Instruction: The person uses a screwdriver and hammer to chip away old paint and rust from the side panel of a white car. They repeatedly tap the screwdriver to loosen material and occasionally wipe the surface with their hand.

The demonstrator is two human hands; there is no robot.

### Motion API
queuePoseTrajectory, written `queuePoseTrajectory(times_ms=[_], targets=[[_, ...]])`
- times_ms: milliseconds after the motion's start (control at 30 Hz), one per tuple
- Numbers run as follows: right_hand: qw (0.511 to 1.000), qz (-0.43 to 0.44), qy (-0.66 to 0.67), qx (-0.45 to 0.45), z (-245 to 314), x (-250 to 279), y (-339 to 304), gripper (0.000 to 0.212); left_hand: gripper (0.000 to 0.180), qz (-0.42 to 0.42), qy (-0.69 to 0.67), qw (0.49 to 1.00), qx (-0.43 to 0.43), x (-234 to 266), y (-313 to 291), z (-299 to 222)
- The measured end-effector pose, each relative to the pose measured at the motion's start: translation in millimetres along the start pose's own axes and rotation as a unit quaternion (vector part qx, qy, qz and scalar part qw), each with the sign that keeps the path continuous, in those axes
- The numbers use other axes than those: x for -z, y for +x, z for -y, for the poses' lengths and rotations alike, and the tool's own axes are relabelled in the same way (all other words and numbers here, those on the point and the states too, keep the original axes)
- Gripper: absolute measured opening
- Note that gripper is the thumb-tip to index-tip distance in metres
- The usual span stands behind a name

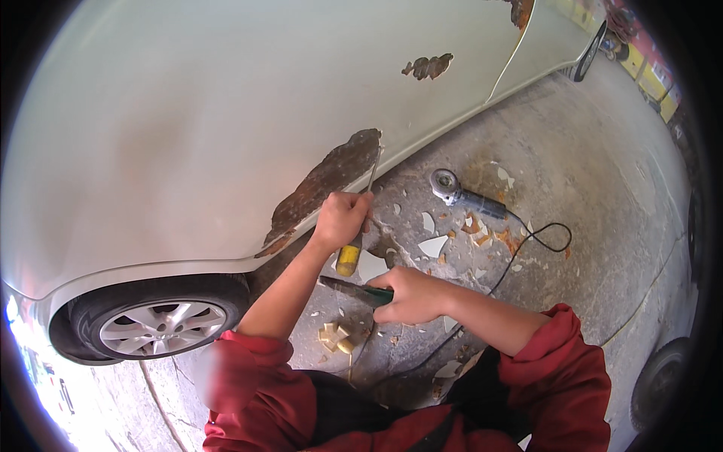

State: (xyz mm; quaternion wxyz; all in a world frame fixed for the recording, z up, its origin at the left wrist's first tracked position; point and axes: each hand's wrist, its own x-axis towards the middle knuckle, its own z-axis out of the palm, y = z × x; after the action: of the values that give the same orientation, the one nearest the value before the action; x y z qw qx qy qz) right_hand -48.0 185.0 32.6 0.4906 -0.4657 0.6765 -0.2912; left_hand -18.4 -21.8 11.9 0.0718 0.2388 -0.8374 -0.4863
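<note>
Head view: L hand (343, 220) fingers grip yellow-handled screwdriver (349, 258), long axis approx. 7-to-1 o'clock, tip at 1-o'clock end of brown patch (325, 182); R hand (409, 294), 5 o'clock from it, grips green-handled tool (355, 289) pointing approx. 9.

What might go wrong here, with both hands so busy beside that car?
The yellow-handled tool in the left hand has its thin tip at the edge of the bare brown patch; a slip might gouge the pale car.
The right hand holds a green-handled tool close by, so a stray swing could catch the bare left hand.
Broken flakes litter the floor and may be sharp.
</note>
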Motion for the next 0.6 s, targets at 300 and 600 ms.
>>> queuePoseTrajectory(times_ms=[300, 600], targets=[[0.998, -0.046, 0.033, 0.007, 16, -3, -6, 0.039, 0.05, -0.004, -0.019, 1.0, -0.006, -11, 6, 1], [1.0, -0.006, -0.011, -0.01, 25, 10, -12, 0.054, 0.048, 0.002, -0.031, 1.0, -0.001, -12, 5, -1]])
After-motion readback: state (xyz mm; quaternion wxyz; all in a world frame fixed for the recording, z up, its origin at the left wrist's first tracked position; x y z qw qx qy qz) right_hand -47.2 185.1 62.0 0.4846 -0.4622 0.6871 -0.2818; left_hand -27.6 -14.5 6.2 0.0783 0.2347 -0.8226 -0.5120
